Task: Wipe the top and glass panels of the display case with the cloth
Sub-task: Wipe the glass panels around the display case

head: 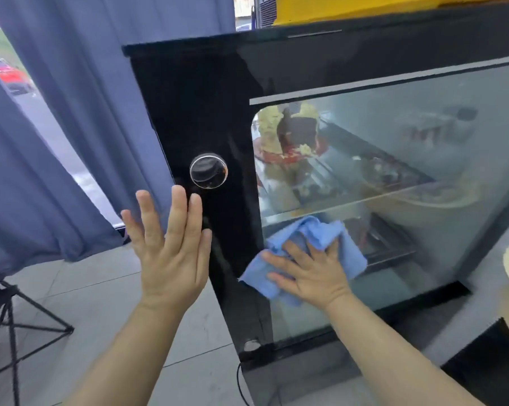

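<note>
Right hand: the right hand (309, 273) lies flat, fingers spread, palm pressed onto the blue cloth (303, 253) against the glass panel (394, 200) of the display case (194, 112).
Cloth: bunched and folded under that hand; its folds stick out above the fingertips, to the left below the thumb side, and to the right of the hand. It sits low on the glass, just right of the black end of the case and below the inner glass shelf (350, 200).
Left hand: the left hand (171, 250) is raised, open, fingers apart and pointing up, holding nothing. It overlaps the left edge of the black end panel, just below the round knob (208, 170); whether it touches the panel cannot be told.
Gap between hands: the cloth lies to the right of the left hand, with a strip of black panel between them.
Inside the case: a decorated cake (288, 133) stands on the upper level behind the glass, well above the cloth.
Surroundings: blue curtains (57, 142) hang to the left; a black tripod stand (10, 317) rests on the tiled floor (101, 288).
</note>
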A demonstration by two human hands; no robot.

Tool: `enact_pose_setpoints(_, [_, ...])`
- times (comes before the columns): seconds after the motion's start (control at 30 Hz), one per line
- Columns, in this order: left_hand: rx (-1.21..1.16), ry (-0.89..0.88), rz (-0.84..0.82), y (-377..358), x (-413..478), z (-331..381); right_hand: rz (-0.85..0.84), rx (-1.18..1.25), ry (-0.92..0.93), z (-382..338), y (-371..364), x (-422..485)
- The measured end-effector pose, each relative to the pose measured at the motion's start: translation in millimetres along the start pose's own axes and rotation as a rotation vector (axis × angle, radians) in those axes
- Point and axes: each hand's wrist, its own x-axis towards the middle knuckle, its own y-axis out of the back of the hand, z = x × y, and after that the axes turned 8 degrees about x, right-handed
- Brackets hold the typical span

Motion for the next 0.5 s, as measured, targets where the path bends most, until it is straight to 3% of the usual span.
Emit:
enact_pose_setpoints(0.1, [-0.057,0.017,0.028,-7.2,1.0,4.0,0.072,0.01,-0.234,46.5,7.9,-13.5])
enact_pose_setpoints(0.2, [-0.118,0.074,0.074,-14.0,2.7,15.3,0.24,0.065,-0.604,31.2,11.8,38.2])
enact_pose_setpoints(0.27, [-0.062,0.116,0.026,-23.5,-7.2,12.1,0.256,0.074,-0.561,0.2,6.8,51.8])
enact_pose_setpoints(0.33, [0.072,0.094,-0.078,-26.8,-20.5,8.7,0.15,0.046,-0.282,-14.3,-8.5,18.9])
enact_pose_setpoints(0.4, [0.141,0.0,-0.097,-20.5,-20.2,29.2,0.1,-0.002,-0.124,6.5,-18.8,-26.2])
enact_pose_setpoints(0.47, [0.088,-0.13,-0.071,-11.4,-4.3,70.3,0.103,0.027,-0.23,44.6,-13.9,-48.0])
enact_pose_setpoints(0.5, [0.08,-0.185,-0.07,-7.7,8.7,90.4,0.129,0.072,-0.384,64.7,-5.4,-45.4])
